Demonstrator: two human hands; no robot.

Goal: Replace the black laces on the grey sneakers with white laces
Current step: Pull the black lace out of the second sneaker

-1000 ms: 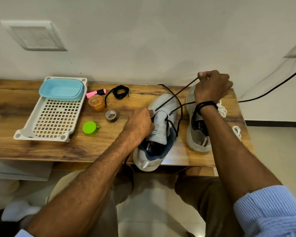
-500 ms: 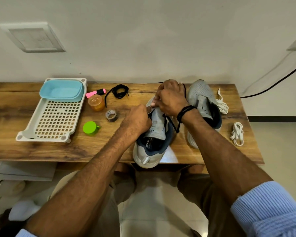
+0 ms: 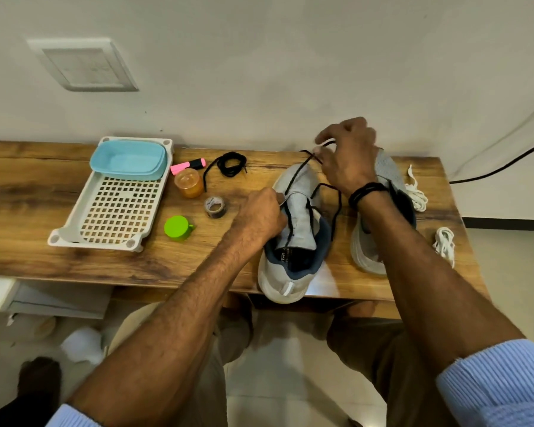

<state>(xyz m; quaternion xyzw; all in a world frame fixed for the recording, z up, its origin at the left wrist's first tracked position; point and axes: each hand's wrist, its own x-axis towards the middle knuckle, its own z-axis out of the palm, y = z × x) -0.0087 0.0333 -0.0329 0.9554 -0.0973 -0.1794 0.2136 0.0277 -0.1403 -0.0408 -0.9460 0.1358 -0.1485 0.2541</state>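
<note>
a seated person works at a wooden tabletop (image 3: 28,186) set against a pale wall, unthreading a grey sneaker (image 3: 301,218) that sits with its heel at the near edge and its toe toward the wall. the left hand (image 3: 261,215) has its fingers curled against the shoe's left side by the eyelets, gripping the upper. the right hand (image 3: 346,158), a black band (image 3: 366,192) on its wrist, is raised over the toe and pinches the black lace (image 3: 339,200) between thumb and fingertips; the lace runs from the pinch down to the eyelets, with a slack loop hanging off the shoe's right side. the second grey sneaker (image 3: 390,172) lies just beyond, partly hidden by the right forearm. two bundles of white laces, one (image 3: 416,195) beside that shoe's toe and one (image 3: 444,245) nearer the right edge, lie on the wood. to the left are a coiled black lace (image 3: 228,163), a pink highlighter (image 3: 187,165), an orange jar (image 3: 188,183), a tape roll (image 3: 215,207), a green cap (image 3: 176,228) and a white slotted tray (image 3: 117,211) holding a blue tub (image 3: 128,158).
</note>
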